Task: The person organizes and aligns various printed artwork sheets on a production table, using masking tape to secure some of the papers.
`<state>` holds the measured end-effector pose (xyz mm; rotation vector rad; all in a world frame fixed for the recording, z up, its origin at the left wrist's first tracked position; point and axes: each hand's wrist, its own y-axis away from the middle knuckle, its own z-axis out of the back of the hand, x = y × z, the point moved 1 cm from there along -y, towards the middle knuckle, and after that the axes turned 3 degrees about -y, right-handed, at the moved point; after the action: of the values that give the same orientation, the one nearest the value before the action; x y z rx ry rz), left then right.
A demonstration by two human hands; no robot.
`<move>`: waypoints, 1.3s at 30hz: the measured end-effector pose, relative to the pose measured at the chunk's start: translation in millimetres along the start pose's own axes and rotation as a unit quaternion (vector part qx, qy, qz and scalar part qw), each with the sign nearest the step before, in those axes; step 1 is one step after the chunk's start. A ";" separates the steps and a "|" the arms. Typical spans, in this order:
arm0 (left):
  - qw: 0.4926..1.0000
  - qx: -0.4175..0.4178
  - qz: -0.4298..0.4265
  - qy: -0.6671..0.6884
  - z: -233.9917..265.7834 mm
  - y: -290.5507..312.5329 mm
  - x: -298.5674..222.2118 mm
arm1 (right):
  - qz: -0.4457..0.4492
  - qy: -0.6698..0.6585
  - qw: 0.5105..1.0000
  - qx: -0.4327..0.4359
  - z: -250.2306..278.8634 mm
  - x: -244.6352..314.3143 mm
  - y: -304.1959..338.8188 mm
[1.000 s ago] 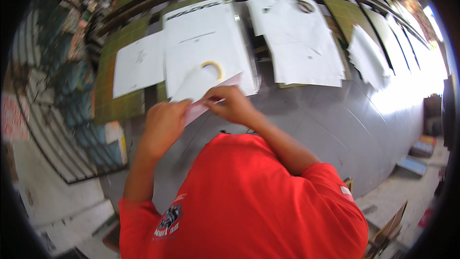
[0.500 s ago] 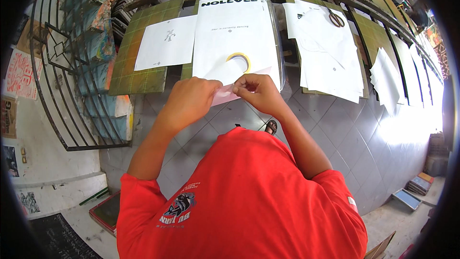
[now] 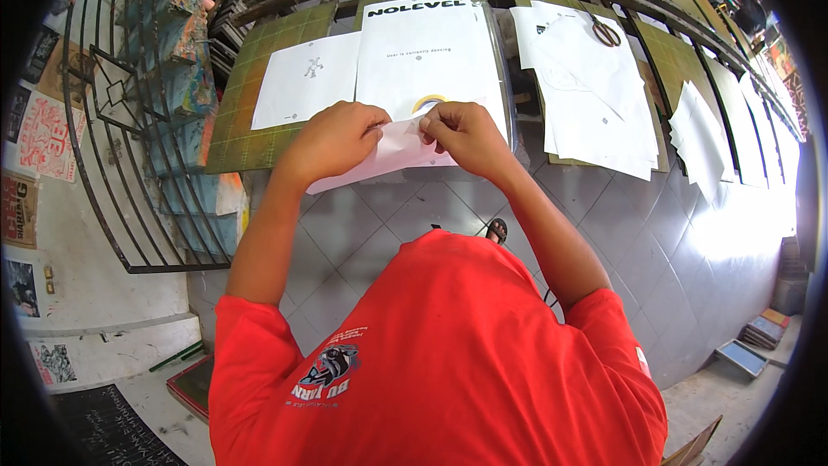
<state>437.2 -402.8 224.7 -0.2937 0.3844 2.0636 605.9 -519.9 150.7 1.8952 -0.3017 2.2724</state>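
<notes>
A long white printed sheet (image 3: 431, 73) lies on a green board in front of me, with bold black lettering across its far end. Its near end is lifted and bent, forming a pale flap (image 3: 388, 160) that hangs over the board's near edge. My left hand (image 3: 336, 142) is closed on the left part of this raised paper. Close to its right, my right hand (image 3: 466, 132) pinches the paper between thumb and curled fingers. Just beyond my hands rests a yellow tape roll (image 3: 429, 103), partly covered by my right hand.
A smaller printed sheet (image 3: 302, 78) lies on the left of the same row of boards. To the right, scissors (image 3: 605, 32) rest on a pile of loose sheets (image 3: 595, 112). A black metal rack (image 3: 121, 121) stands at left. Grey tiles (image 3: 397, 207) cover the floor.
Both hands have moved slightly away from me and spread a little apart. The paper's near end now shows as a wider flap below them. More of the tape roll is hidden.
</notes>
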 end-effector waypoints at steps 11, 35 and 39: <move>1.000 0.014 -0.006 -0.002 6.7 1.9 -0.7 | 0.010 -0.051 0.999 -0.002 -0.4 -9.3 -0.1; 1.000 -0.011 0.003 0.004 7.0 7.5 3.7 | 0.036 -0.077 0.996 -0.023 -11.4 -9.4 6.1; 1.000 -0.016 0.014 0.005 8.3 9.4 1.7 | 0.028 -0.064 0.998 -0.005 -12.1 1.5 8.8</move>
<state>427.8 -402.7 233.1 -0.3205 0.3635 2.0971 591.8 -525.2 149.7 2.0563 -0.3867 2.1840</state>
